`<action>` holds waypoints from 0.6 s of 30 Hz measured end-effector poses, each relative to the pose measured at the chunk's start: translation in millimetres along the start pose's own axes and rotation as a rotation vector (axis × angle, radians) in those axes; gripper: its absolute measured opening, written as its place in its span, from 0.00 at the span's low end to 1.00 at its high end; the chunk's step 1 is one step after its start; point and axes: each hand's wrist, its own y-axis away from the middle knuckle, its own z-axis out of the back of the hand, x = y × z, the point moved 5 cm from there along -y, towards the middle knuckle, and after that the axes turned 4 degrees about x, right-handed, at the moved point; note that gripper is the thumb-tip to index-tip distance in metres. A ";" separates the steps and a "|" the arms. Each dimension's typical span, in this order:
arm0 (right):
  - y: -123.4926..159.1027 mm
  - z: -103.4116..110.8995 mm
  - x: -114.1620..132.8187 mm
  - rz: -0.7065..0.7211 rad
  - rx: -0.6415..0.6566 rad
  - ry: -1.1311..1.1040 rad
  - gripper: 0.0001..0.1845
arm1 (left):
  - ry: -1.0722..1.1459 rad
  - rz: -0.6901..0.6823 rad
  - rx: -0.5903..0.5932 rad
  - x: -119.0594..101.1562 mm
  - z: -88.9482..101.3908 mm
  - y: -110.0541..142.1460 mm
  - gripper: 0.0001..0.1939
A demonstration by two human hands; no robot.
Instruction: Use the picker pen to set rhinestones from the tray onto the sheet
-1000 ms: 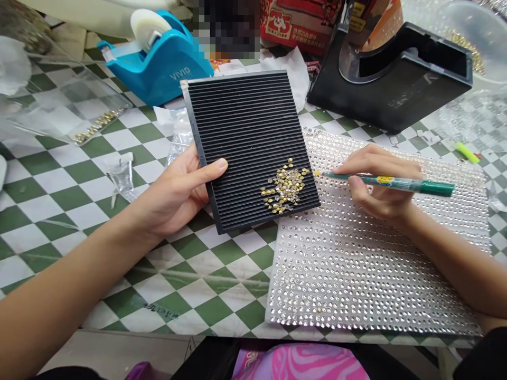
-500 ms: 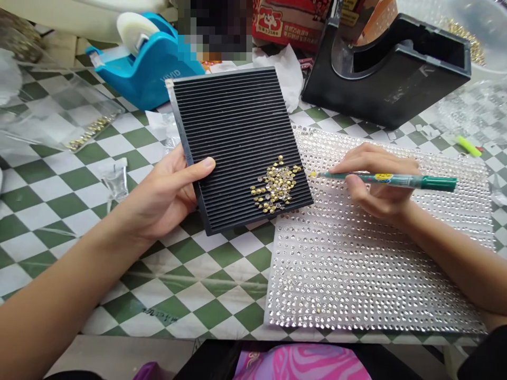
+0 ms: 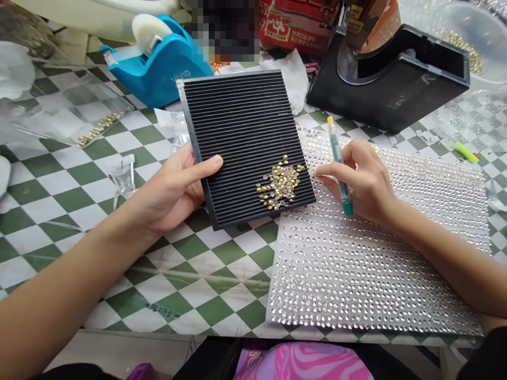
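My left hand (image 3: 184, 184) grips the left edge of a black ridged tray (image 3: 241, 126), thumb on top and fingers beneath. A loose pile of small gold and clear rhinestones (image 3: 282, 182) lies near the tray's lower right corner. My right hand (image 3: 366, 182) holds a green pen (image 3: 339, 163) between its fingers, the yellow tip pointing up and away. That hand is just above a white sheet (image 3: 376, 253) covered in rows of shiny rhinestones, its fingertips close to the tray's right edge. Part of the sheet's far left corner is hidden under the tray.
A blue tape dispenser (image 3: 158, 68) and a black tape dispenser (image 3: 390, 79) stand at the back, with a red printed package (image 3: 297, 26) between. Clear bags (image 3: 75, 105) lie at left. A clear bowl (image 3: 483, 42) sits at far right. The tablecloth (image 3: 190, 306) is green-and-white checked.
The pen has swung from lying flat, tip toward the tray, to nearly upright with its tip up. My right fingertips have moved left toward the tray. My left hand keeps its hold.
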 end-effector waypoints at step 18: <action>-19.7 18.5 7.1 0.038 0.002 -0.020 0.04 | 0.103 -0.045 0.063 -1.4 -7.6 0.1 0.30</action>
